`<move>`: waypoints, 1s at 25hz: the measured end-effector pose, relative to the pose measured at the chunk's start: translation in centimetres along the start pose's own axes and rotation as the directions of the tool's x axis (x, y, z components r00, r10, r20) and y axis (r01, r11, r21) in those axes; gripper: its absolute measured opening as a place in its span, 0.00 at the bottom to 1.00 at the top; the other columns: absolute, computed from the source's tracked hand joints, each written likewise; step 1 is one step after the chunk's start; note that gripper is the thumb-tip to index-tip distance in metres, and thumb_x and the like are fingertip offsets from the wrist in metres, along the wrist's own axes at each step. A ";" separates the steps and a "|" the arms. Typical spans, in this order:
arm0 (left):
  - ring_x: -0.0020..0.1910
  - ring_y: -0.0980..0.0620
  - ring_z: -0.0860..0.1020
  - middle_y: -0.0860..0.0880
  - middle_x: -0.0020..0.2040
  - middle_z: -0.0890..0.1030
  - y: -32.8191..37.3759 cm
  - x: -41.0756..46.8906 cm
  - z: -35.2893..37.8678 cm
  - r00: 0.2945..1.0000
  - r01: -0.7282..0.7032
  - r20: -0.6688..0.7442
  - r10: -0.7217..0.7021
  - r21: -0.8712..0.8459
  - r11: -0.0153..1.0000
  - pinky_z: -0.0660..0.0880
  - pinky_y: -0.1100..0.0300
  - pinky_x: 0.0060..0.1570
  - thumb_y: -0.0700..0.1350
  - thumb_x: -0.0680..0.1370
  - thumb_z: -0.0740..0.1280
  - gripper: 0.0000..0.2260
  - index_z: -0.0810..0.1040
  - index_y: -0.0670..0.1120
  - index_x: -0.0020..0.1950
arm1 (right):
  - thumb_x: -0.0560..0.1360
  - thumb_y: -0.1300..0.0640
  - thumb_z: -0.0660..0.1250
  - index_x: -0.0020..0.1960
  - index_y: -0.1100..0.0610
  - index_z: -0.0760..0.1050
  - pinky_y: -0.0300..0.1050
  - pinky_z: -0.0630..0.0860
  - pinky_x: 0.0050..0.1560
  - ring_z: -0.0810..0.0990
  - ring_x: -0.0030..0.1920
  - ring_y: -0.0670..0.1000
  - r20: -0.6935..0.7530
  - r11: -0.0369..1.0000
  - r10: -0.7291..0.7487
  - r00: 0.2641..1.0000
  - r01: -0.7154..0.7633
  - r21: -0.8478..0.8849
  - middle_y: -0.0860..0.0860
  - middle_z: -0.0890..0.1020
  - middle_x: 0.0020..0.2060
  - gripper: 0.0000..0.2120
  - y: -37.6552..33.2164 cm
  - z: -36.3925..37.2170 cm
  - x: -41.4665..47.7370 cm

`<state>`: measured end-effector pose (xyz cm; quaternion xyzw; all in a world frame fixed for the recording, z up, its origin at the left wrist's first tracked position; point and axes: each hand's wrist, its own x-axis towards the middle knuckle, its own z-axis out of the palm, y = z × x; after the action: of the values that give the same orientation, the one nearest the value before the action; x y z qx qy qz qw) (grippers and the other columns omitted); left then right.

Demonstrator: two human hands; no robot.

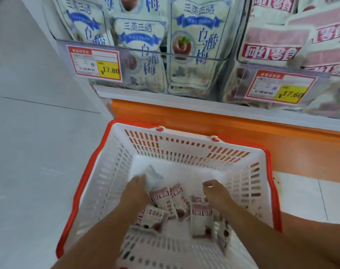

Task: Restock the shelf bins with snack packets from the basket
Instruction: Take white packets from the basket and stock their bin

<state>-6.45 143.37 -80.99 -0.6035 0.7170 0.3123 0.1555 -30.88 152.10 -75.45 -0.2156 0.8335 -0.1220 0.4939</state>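
Snack packets (pixel 181 202), small and pink-labelled, are lying in a loose heap on the floor of the basket (pixel 184 145), with one pale packet (pixel 153 176) lying apart at the heap's far-left edge. The left hand (pixel 135 191) is resting over that pale packet, its fingers (pixel 141 179) held together and touching the near edge; blur is hiding whether they are closing round it. The right hand (pixel 217 195) is hovering just above the right side of the heap, its fingers (pixel 207 183) loosely curled with thumb and forefinger drawn near each other, and no packet is showing between them. The basket is standing on the floor tiles (pixel 39 133), against the shelf's orange plinth (pixel 184 117). Above it, the left bin (pixel 204 58) is holding blue-and-white pouches (pixel 192 45), and the right bin (pixel 281 65) is holding pink-labelled pouches (pixel 270 51); each bin is carrying a price tag (pixel 95 63) on its clear front. The step in hand is judged to be the pick-up: both hands are selecting stock, and nothing is yet being lifted. The next move is likely calling for a firm grip on a packet, a lift clear of the basket wall, and delivery over the clear front lip of the matching bin, probably the right one for the pink labels.
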 end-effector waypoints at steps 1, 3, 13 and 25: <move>0.67 0.46 0.69 0.46 0.70 0.67 0.0 0.2 0.8 1.000 -0.010 -0.018 0.011 0.057 0.998 0.71 0.52 0.65 0.52 0.72 0.71 0.36 0.59 0.47 0.75 | 0.80 0.58 0.58 0.63 0.53 0.73 0.44 0.78 0.36 0.81 0.41 0.52 0.007 1.000 0.014 1.000 -0.014 0.025 0.49 0.78 0.46 0.13 0.1 0.4 0.4; 0.66 0.45 0.68 0.45 0.70 0.64 0.1 0.5 1.7 0.998 -0.012 -0.057 0.022 0.177 0.984 0.72 0.51 0.63 0.53 0.71 0.72 0.40 0.53 0.49 0.76 | 0.79 0.58 0.58 0.61 0.52 0.74 0.48 0.80 0.42 0.82 0.45 0.53 0.019 0.998 0.033 0.999 -0.034 0.059 0.50 0.78 0.50 0.12 0.4 1.0 0.9; 0.46 0.45 0.84 0.44 0.48 0.84 4.7 -1.6 -4.3 0.986 0.163 0.151 -0.070 -0.796 0.582 0.82 0.52 0.44 0.41 0.80 0.65 0.06 0.77 0.41 0.55 | 0.80 0.54 0.62 0.58 0.55 0.75 0.41 0.77 0.36 0.81 0.41 0.51 0.089 0.909 -0.043 0.995 0.002 0.416 0.53 0.83 0.47 0.09 -2.2 -0.1 -0.8; 0.55 0.45 0.82 0.45 0.52 0.85 9.2 -10.1 -9.7 0.976 0.132 0.144 0.164 -0.988 0.080 0.79 0.49 0.54 0.42 0.72 0.72 0.15 0.79 0.43 0.58 | 0.73 0.63 0.71 0.60 0.65 0.76 0.45 0.79 0.44 0.82 0.47 0.56 0.167 0.544 -0.373 0.913 0.069 0.837 0.60 0.84 0.51 0.16 -5.0 -3.0 -6.7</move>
<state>-11.53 145.70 -65.24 -0.5019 0.2990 0.7809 -0.2214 -29.51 150.94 -66.74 -0.0856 0.5538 -0.5165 0.6475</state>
